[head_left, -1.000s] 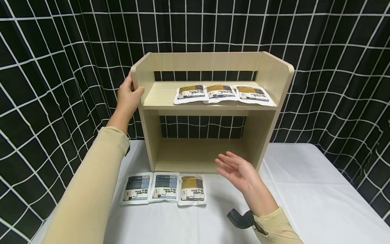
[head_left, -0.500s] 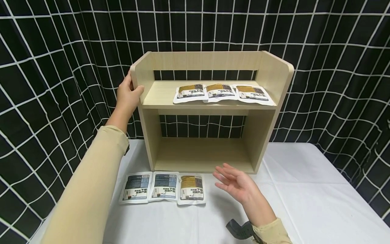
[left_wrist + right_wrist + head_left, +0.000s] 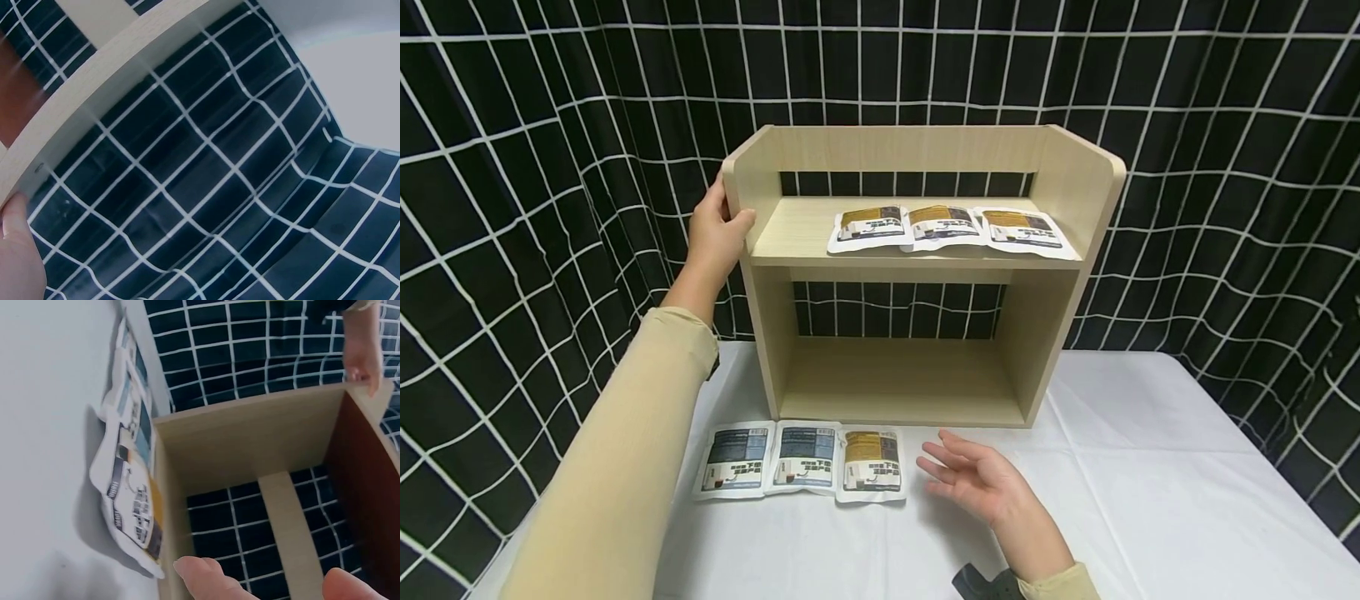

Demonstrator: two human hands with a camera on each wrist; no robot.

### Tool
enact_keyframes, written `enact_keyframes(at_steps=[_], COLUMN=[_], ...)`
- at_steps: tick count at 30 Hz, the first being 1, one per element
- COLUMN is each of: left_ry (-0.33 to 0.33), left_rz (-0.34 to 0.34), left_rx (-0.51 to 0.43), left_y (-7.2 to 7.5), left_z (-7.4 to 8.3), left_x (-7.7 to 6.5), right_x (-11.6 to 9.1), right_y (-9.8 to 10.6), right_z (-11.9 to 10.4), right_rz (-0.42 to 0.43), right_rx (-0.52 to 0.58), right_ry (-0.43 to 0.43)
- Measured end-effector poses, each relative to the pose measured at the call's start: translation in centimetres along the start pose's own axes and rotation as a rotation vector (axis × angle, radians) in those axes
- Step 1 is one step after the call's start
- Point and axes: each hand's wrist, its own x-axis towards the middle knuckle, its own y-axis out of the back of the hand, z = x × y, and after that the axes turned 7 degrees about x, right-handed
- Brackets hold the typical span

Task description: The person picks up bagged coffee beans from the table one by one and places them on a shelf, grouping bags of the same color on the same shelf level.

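My left hand point(image 3: 718, 237) grips the left side panel of a pale wooden two-tier shelf point(image 3: 891, 265), with the thumb in front and the fingers behind. In the left wrist view part of that hand point(image 3: 22, 250) shows at the panel's edge. My right hand point(image 3: 977, 487) hovers over the white table with spread fingers, holding nothing. Just left of it lies a white pouch with a brown label point(image 3: 872, 467), apart from the fingers. Two pouches with blue labels, a middle one point(image 3: 807, 457) and a left one point(image 3: 735, 460), lie beside it in a row.
Three brown-labelled pouches point(image 3: 943, 227) lie side by side on the upper tier, towards its right. The lower tier point(image 3: 898, 379) stands open at the front. A black curtain with a white grid point(image 3: 1210, 208) surrounds the table point(image 3: 1150, 500) at the back and sides.
My right hand has moved down and slightly left, from in front of the lower tier to beside the brown-labelled pouch. My left hand still grips the shelf, and the pouches lie as before.
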Motion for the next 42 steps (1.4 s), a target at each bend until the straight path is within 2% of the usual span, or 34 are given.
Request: enact_keyframes(at_steps=[5, 11, 14, 20, 26, 33, 42], left_ry=[-0.003, 0.002, 0.004, 0.003, 0.015, 0.007, 0.014], left_rz=[0.002, 0.002, 0.000, 0.005, 0.002, 0.001, 0.006], left_rx=[0.001, 0.007, 0.008, 0.009, 0.003, -0.010, 0.002], left_y=[-0.1, -0.1, -0.1, 0.0, 0.0, -0.1, -0.2], left_z=[0.1, 0.2, 0.2, 0.0, 0.0, 0.0, 0.0], left_x=[0.0, 0.1, 0.1, 0.2, 0.1, 0.1, 0.0], right_x=[0.1, 0.3, 0.3, 0.5, 0.7, 1.2, 1.8], right_y=[0.5, 1.1, 1.5, 2.4, 2.8, 2.5, 1.6], right_z=[0.6, 1.3, 1.7, 2.7, 3.4, 4.2, 5.2], right_rz=[0.026, 0.022, 0.022, 0.060, 0.075, 0.152, 0.170], right_rx=[0.009, 0.031, 0.013, -0.093, -0.140, -0.173, -0.201], right_ry=[-0.005, -0.054, -0.085, -0.121, -0.128, -0.090, -0.085])
